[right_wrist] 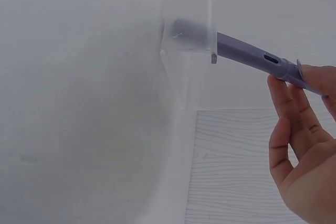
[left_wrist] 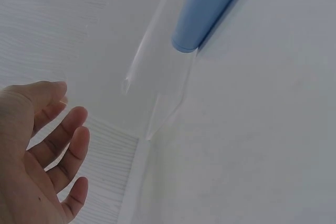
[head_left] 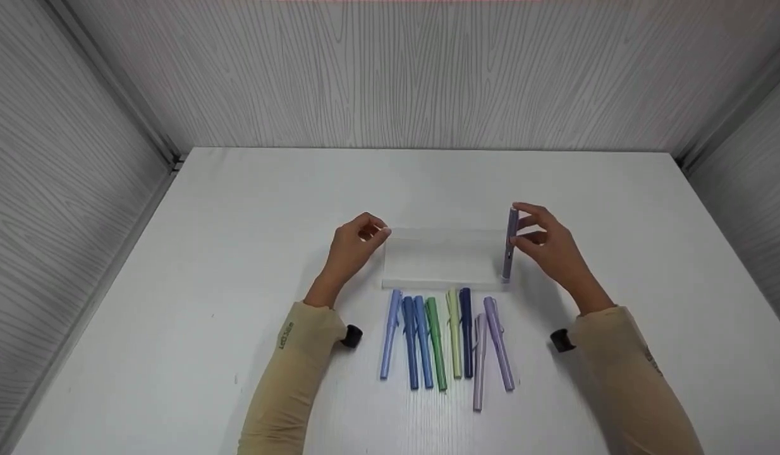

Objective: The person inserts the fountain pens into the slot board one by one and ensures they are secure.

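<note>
A clear plastic stand [head_left: 444,258] with a low front lip stands mid-table. At its upper left corner my left hand [head_left: 354,248] pinches the edge between thumb and forefinger, the other fingers loosely bent. My right hand [head_left: 552,251] holds a greyish-purple pen [head_left: 510,256] nearly upright at the stand's right end. Thumb and fingers grip it near its clip end in the right wrist view, where the pen's far end [right_wrist: 189,32] shows blurred through the stand's clear plastic [right_wrist: 173,72]. The left wrist view catches the end of a blue pen [left_wrist: 202,19] by the clear lip.
Several capped pens lie in a row before the stand: a periwinkle pen [head_left: 390,335], blue ones, a green pen [head_left: 436,344], a yellow-green pen [head_left: 454,335], a navy pen [head_left: 467,335] and lilac ones [head_left: 499,344]. Wood-grain panels [head_left: 390,76] enclose the white table [head_left: 143,328].
</note>
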Demonstrator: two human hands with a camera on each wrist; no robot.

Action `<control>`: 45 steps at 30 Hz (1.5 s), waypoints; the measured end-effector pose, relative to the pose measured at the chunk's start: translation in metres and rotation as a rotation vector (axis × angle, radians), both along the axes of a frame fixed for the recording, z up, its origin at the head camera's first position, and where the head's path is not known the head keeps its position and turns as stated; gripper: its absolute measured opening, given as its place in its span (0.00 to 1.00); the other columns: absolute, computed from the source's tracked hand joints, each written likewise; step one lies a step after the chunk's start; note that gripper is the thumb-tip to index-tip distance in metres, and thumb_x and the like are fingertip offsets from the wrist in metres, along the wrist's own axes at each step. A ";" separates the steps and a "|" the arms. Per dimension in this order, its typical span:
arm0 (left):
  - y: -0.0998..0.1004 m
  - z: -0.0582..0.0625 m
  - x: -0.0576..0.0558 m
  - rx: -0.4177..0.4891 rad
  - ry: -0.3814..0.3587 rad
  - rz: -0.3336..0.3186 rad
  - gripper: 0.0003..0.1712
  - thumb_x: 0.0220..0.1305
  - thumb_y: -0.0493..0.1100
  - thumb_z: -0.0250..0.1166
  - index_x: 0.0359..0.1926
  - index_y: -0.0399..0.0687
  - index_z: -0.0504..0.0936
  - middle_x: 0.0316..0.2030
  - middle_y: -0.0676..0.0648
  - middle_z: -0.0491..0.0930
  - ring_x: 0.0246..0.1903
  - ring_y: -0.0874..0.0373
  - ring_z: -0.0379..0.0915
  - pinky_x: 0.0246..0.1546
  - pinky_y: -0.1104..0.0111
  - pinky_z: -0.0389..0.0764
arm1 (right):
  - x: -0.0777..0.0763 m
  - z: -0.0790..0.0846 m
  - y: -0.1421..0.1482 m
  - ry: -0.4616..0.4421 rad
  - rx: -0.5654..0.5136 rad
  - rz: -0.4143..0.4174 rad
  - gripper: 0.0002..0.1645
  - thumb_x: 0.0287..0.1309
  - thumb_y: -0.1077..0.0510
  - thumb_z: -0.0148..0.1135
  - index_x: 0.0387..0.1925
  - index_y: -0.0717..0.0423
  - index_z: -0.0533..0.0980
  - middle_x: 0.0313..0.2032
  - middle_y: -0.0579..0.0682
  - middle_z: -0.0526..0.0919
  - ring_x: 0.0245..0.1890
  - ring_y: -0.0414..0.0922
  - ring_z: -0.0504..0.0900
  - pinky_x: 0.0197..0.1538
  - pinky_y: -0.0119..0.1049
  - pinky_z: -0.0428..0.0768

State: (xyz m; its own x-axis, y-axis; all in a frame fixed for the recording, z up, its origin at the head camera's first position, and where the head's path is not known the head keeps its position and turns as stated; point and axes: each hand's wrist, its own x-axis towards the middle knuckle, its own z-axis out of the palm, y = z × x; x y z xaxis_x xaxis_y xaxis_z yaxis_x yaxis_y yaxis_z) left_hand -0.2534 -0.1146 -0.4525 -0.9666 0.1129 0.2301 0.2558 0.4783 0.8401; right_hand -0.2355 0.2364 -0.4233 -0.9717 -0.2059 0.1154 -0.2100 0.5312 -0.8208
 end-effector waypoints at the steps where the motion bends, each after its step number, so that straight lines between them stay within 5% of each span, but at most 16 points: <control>1: 0.000 0.000 0.000 -0.002 0.001 0.001 0.10 0.65 0.47 0.64 0.41 0.46 0.82 0.35 0.45 0.83 0.37 0.55 0.77 0.42 0.67 0.77 | 0.000 0.000 0.000 0.000 0.002 -0.002 0.34 0.65 0.57 0.59 0.70 0.37 0.62 0.50 0.55 0.76 0.49 0.54 0.83 0.42 0.23 0.76; 9: 0.001 -0.003 -0.001 -0.003 0.020 -0.002 0.11 0.65 0.48 0.64 0.40 0.46 0.81 0.37 0.45 0.82 0.39 0.54 0.77 0.43 0.65 0.78 | -0.004 -0.002 0.001 0.003 0.030 -0.002 0.34 0.65 0.55 0.59 0.70 0.37 0.62 0.53 0.54 0.73 0.48 0.53 0.84 0.41 0.24 0.76; 16: 0.001 -0.001 0.000 0.000 -0.002 0.002 0.11 0.65 0.48 0.64 0.41 0.46 0.82 0.36 0.45 0.82 0.38 0.54 0.76 0.43 0.66 0.77 | -0.006 -0.002 0.002 -0.008 0.026 0.013 0.33 0.66 0.54 0.59 0.70 0.38 0.62 0.53 0.54 0.73 0.38 0.27 0.81 0.40 0.25 0.76; 20: 0.000 -0.001 0.000 0.002 -0.019 -0.004 0.10 0.65 0.49 0.64 0.41 0.47 0.82 0.36 0.46 0.83 0.38 0.55 0.76 0.43 0.66 0.76 | -0.006 -0.002 0.003 -0.007 0.010 0.016 0.33 0.66 0.57 0.58 0.70 0.40 0.62 0.52 0.54 0.72 0.37 0.26 0.81 0.38 0.26 0.75; 28: 0.000 -0.001 0.000 0.004 -0.021 -0.008 0.11 0.66 0.49 0.63 0.41 0.47 0.81 0.36 0.46 0.83 0.38 0.55 0.76 0.42 0.67 0.76 | -0.010 -0.004 0.004 -0.014 -0.003 0.002 0.34 0.66 0.58 0.57 0.71 0.41 0.60 0.52 0.58 0.72 0.37 0.30 0.81 0.39 0.25 0.75; 35: 0.000 -0.002 0.000 -0.005 -0.032 -0.002 0.11 0.66 0.49 0.63 0.42 0.47 0.81 0.36 0.46 0.83 0.37 0.56 0.75 0.42 0.67 0.75 | -0.007 -0.003 0.006 -0.021 0.059 0.019 0.38 0.68 0.58 0.56 0.74 0.36 0.54 0.60 0.59 0.70 0.44 0.53 0.84 0.41 0.24 0.75; 42: 0.000 -0.001 0.000 -0.006 -0.038 0.002 0.12 0.66 0.49 0.63 0.43 0.47 0.81 0.38 0.45 0.83 0.39 0.54 0.76 0.45 0.65 0.77 | 0.002 0.001 0.012 0.030 0.125 0.021 0.39 0.68 0.55 0.56 0.74 0.37 0.52 0.65 0.60 0.67 0.48 0.57 0.82 0.52 0.48 0.77; 45: 0.001 -0.001 0.001 -0.011 -0.046 0.003 0.12 0.66 0.49 0.63 0.43 0.47 0.80 0.38 0.45 0.82 0.40 0.54 0.76 0.46 0.64 0.77 | 0.007 0.003 0.015 0.038 0.136 0.021 0.37 0.67 0.53 0.57 0.74 0.41 0.54 0.65 0.60 0.66 0.49 0.57 0.81 0.53 0.47 0.77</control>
